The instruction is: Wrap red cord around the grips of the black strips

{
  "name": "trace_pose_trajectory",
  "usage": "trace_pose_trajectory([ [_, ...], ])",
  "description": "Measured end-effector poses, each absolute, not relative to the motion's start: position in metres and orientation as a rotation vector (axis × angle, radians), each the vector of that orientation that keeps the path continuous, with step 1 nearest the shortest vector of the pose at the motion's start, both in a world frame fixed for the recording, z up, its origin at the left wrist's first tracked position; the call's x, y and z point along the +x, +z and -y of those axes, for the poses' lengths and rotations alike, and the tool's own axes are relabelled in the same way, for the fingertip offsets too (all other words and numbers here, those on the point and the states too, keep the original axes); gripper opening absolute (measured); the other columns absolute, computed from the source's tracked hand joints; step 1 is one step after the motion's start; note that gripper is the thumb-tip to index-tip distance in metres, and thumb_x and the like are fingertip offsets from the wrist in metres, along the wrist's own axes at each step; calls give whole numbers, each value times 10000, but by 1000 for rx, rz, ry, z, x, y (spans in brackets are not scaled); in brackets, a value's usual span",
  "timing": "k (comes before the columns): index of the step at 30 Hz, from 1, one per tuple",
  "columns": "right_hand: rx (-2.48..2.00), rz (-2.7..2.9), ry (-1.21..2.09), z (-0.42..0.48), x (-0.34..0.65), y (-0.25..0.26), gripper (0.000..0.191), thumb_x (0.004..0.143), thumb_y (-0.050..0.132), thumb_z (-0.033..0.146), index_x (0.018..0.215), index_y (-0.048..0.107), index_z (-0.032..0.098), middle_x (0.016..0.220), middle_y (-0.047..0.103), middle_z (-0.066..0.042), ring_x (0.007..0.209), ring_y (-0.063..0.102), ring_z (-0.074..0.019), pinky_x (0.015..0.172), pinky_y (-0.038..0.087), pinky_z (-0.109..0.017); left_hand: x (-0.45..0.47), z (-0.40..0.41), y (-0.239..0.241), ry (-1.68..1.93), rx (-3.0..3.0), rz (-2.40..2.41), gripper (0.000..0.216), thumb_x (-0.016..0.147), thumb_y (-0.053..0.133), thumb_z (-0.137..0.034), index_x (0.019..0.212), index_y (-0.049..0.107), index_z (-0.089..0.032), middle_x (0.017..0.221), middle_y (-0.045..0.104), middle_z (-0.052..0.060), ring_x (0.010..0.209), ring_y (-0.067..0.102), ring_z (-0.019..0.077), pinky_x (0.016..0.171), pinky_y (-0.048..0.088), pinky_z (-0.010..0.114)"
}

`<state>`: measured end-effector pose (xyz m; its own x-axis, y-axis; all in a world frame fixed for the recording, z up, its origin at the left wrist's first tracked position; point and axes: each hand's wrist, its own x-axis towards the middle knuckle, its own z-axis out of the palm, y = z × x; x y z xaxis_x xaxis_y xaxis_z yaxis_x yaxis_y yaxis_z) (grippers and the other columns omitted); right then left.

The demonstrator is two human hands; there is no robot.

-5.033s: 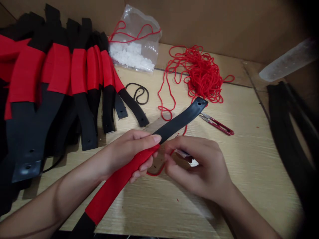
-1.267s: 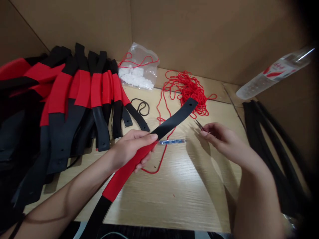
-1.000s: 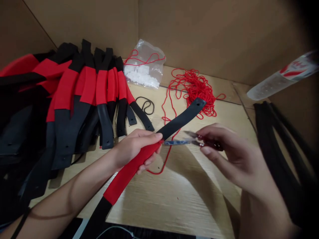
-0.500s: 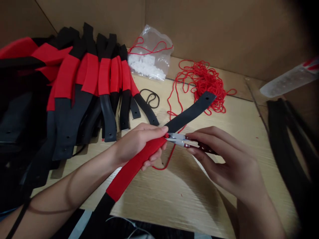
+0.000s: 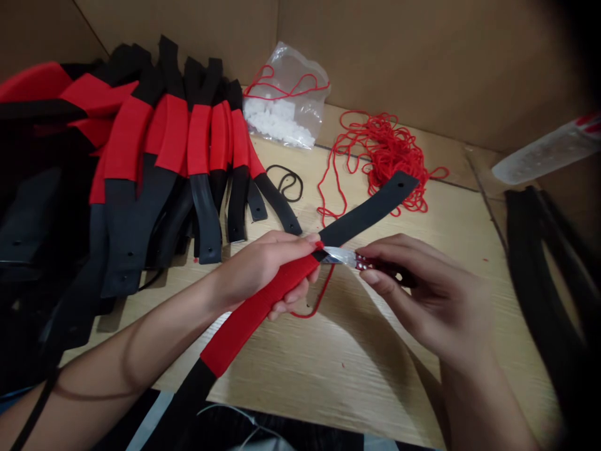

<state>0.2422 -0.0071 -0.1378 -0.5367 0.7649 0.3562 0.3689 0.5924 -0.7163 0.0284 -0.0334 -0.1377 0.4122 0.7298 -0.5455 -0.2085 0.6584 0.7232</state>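
The left hand [image 5: 263,266] is closed firmly around a strap [image 5: 366,210], with the fingers curled under its red cover [image 5: 253,319] and the thumb on top. The strap lies diagonally above the wooden board [image 5: 357,376]. Its black far end points right, and its near end passes over the board's near edge.

The right hand [image 5: 432,294] is closed in a pinch on red-handled snips [image 5: 342,255]. Their bright blades reach left to where the red cover meets the black, just beside the left fingertips. The blades look closed, but I cannot tell whether they bite anything.

For clean work at that seam, the strap should stay braced against the left grip, with the blade tips kept low along the cover and clear of those fingertips. Short, small movements suit this tight spot.

A loose red cord [image 5: 323,291] hangs below the strap near the blades and could snag. Its tangled heap [image 5: 385,150] lies farther off, beyond the strap's far end. A stack of straps [image 5: 141,150] crowds the left side beside the forearm, while the board near and right of the hands is open, leaving the right wrist room to move.
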Motion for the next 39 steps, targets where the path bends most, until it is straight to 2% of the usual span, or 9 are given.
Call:
trace_pose_trajectory([
  [13, -893, 2048, 874, 1, 243, -145, 144, 849, 696, 149, 971, 705, 226, 856, 690, -19, 731, 623, -134, 544, 453, -235, 27, 32, -139, 624, 631, -934, 454, 937, 425, -499, 670, 544, -151, 413, 431, -20, 313, 364, 72, 286, 285, 149],
  [19, -939, 1904, 963, 10, 239, -143, 274, 839, 684, 160, 1098, 643, 237, 884, 631, -11, 678, 559, -112, 531, 438, -225, 29, 32, -139, 620, 713, -958, 362, 930, 479, -414, 674, 520, -160, 414, 434, -37, 311, 365, 66, 279, 301, 142],
  [21, -980, 1918, 932, 15, 234, -142, 334, 796, 733, 186, 1111, 629, 230, 829, 615, 8, 620, 515, -100, 498, 412, -217, 30, 32, -140, 607, 749, -972, 331, 926, 494, -387, 684, 517, -163, 409, 432, -44, 307, 368, 65, 277, 305, 140],
  [24, -1027, 1988, 818, 21, 224, -142, 303, 740, 793, 208, 1007, 648, 214, 719, 588, 36, 556, 469, -90, 461, 370, -215, 31, 31, -143, 614, 794, -971, 314, 903, 539, -389, 685, 510, -166, 408, 437, -50, 303, 374, 63, 277, 316, 142],
  [28, -1025, 2031, 743, 24, 216, -148, 184, 768, 709, 83, 903, 661, 199, 694, 627, 45, 531, 495, -77, 488, 396, -211, 31, 31, -148, 619, 828, -941, 300, 832, 642, -424, 723, 542, -163, 400, 452, -56, 308, 385, 67, 279, 335, 148],
  [32, -1043, 2008, 750, 25, 215, -153, 209, 753, 628, 2, 845, 667, 186, 700, 664, 40, 559, 550, -83, 506, 417, -204, 31, 31, -147, 623, 790, -935, 309, 827, 653, -439, 734, 538, -168, 407, 465, -55, 317, 395, 67, 276, 315, 138],
  [39, -1102, 1931, 900, 28, 209, -154, 250, 687, 621, -20, 848, 682, 160, 674, 659, 45, 554, 556, -79, 513, 424, -188, 32, 31, -144, 631, 742, -953, 282, 855, 625, -410, 740, 580, -156, 396, 447, -56, 305, 386, 65, 278, 319, 143],
])
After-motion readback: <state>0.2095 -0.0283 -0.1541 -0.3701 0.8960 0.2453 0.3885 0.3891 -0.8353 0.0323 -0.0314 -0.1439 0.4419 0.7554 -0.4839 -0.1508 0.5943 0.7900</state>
